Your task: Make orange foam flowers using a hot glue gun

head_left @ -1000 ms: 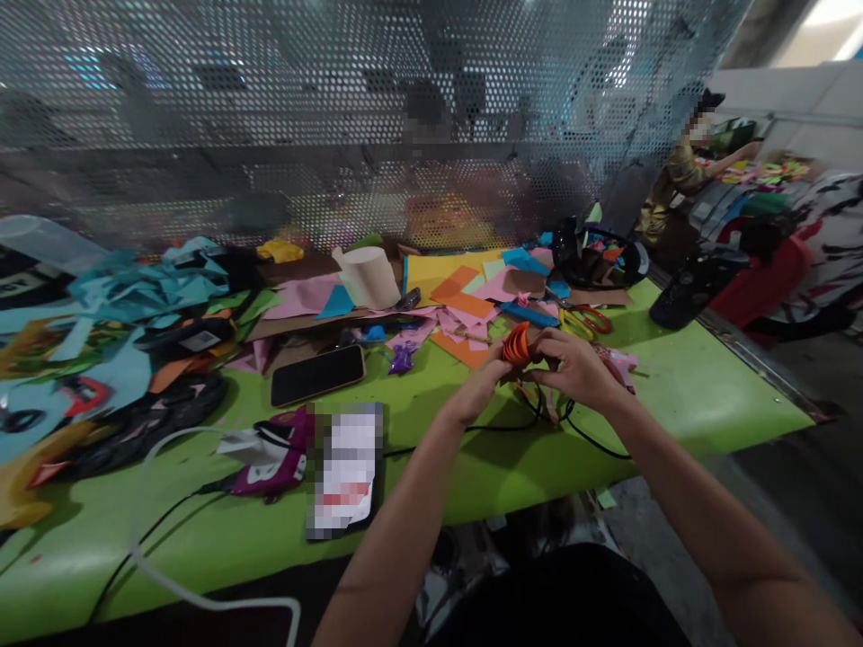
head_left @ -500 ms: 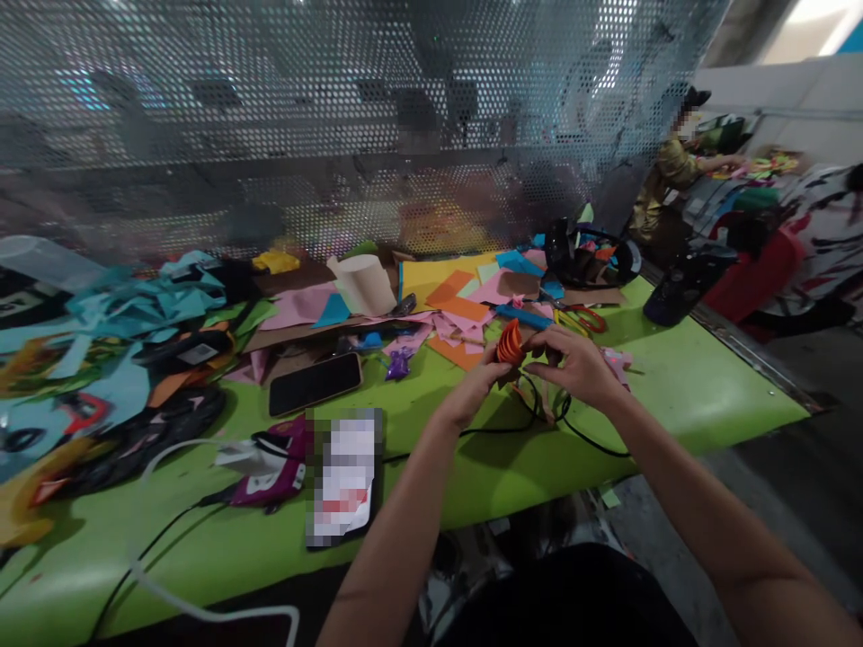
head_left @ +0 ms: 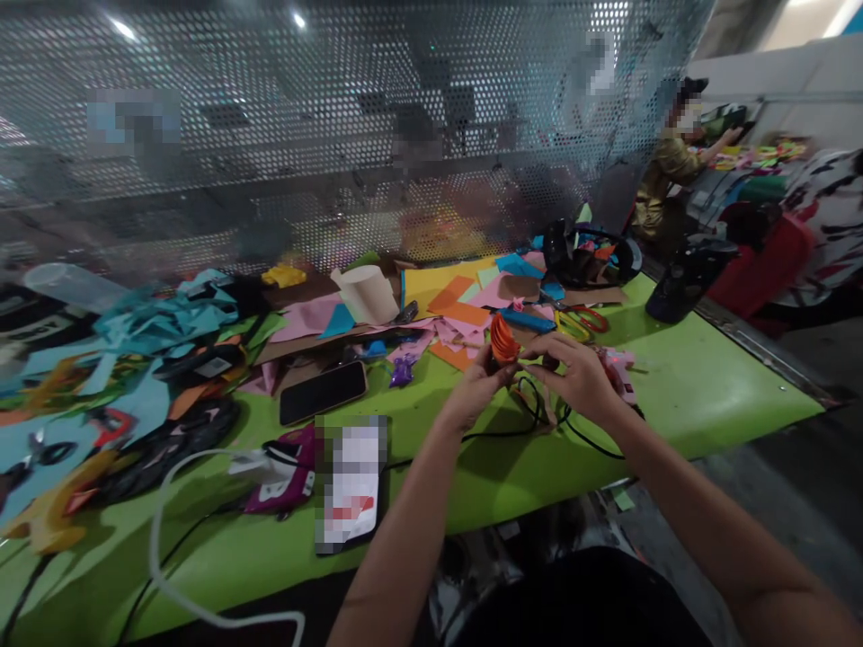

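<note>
My left hand (head_left: 473,392) grips an orange piece of layered, curled paper (head_left: 502,343) from below, its pleats pointing up. Close against its lower right side is my right hand (head_left: 573,370), thumb and fingers pinched together near my left thumb. Whatever lies between those right fingertips is too small to make out. Below both hands, a black cable (head_left: 499,435) loops on the green table (head_left: 701,395). To the right of my right hand sits a pink object (head_left: 621,376), partly covered by it.
Scissors (head_left: 588,318), a dark basket (head_left: 600,256) and a dark tumbler (head_left: 689,286) stand beyond my hands. Coloured paper (head_left: 458,298) and a paper roll (head_left: 368,293) lie behind. Two phones, one a black phone (head_left: 324,394), lie left. A person (head_left: 667,171) works at far right.
The orange paper has tilted in my left hand, its pleats now more upright. My right fingertips have dropped slightly towards its base. The far person's hand has risen.
</note>
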The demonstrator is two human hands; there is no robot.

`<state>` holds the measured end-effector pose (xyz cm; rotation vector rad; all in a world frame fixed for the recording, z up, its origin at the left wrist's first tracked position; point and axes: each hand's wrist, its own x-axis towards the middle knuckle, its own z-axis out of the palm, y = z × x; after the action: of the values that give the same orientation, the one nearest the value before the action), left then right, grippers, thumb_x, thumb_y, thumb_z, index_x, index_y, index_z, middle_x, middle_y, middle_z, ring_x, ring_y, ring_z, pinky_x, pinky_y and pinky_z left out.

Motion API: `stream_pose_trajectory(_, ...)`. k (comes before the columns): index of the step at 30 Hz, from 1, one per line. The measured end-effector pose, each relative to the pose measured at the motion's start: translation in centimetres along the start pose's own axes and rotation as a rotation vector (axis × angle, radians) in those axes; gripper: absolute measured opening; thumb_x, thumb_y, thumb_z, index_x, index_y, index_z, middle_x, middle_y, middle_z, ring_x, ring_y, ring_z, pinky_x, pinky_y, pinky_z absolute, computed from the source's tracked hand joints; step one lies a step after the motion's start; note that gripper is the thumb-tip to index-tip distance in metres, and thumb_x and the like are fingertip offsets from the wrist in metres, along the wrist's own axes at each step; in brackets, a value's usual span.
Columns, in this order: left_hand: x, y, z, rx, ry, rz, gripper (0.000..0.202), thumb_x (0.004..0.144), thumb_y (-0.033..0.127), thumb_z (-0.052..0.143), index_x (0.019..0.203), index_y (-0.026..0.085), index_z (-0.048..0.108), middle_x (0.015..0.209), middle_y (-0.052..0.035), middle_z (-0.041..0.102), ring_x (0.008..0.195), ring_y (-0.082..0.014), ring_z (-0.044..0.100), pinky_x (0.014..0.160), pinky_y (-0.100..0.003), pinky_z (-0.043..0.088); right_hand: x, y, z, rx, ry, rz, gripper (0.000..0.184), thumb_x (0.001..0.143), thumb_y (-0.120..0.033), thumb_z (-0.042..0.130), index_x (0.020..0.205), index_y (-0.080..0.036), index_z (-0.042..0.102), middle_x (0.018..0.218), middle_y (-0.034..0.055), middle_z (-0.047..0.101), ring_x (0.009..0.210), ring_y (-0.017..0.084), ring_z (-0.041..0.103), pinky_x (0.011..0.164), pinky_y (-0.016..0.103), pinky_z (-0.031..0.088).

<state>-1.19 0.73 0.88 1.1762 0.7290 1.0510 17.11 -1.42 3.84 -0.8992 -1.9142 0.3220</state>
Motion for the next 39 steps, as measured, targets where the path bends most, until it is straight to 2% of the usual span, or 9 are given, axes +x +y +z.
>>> stream_pose_trajectory(7,0.2,-0.1,0.1,-0.003,0.015,0.041,0.058,0.063,0.037,0.088,0.111,0.021,0.058,0.105,-0.0030,0.066,0.093,-0.0158,0.058,0.086,-0.029,0.046,0.0,0.0,0.2,-0.019,-0.071,-0.044,0.016,0.091,-0.018,0.063,0.104,-0.023,0.071,0.097,0.0074,0.070,0.092,0.021,0.068,0.081,0.033,0.055)
stream_pose_trajectory(15,0.5,-0.6,-0.2,0.030,0.020,0.124,0.054,0.064,0.041,0.087,0.105,0.021,0.057,0.092,0.0004,0.064,0.082,-0.0123,0.055,0.079,-0.025,0.045,-0.2,-0.1,0.2,-0.064,-0.097,-0.061,0.022,0.092,-0.018,0.059,0.109,-0.023,0.071,0.100,0.0078,0.071,0.093,0.021,0.069,0.082,0.033,0.056)
stream_pose_trajectory(25,0.6,-1.1,-0.4,0.128,0.010,0.200,0.053,0.069,0.037,0.084,0.111,0.022,0.055,0.099,-0.0022,0.066,0.087,-0.0140,0.057,0.083,-0.026,0.046,0.3,-0.2,0.3,-0.058,-0.071,-0.061,0.017,0.092,-0.016,0.061,0.102,-0.023,0.072,0.096,0.0058,0.070,0.091,0.019,0.068,0.081,0.031,0.054)
stream_pose_trajectory(32,0.4,-0.9,-0.3,0.137,0.005,0.168,0.051,0.069,0.038,0.083,0.109,0.021,0.056,0.099,-0.0022,0.066,0.088,-0.0143,0.057,0.084,-0.026,0.047,0.4,-0.1,0.8,-0.242,-0.099,-0.076,0.009,0.093,-0.018,0.061,0.094,-0.021,0.069,0.091,0.0052,0.068,0.082,0.018,0.066,0.074,0.028,0.049)
stream_pose_trajectory(39,0.4,-0.9,-0.3,0.128,0.018,0.185,0.049,0.067,0.036,0.084,0.106,0.021,0.058,0.098,-0.0023,0.064,0.091,-0.0154,0.057,0.082,-0.025,0.047,0.5,-0.1,0.9,-0.500,-0.113,-0.196,0.009,0.095,-0.022,0.058,0.090,-0.020,0.066,0.083,0.0046,0.064,0.074,0.018,0.060,0.067,0.029,0.043)
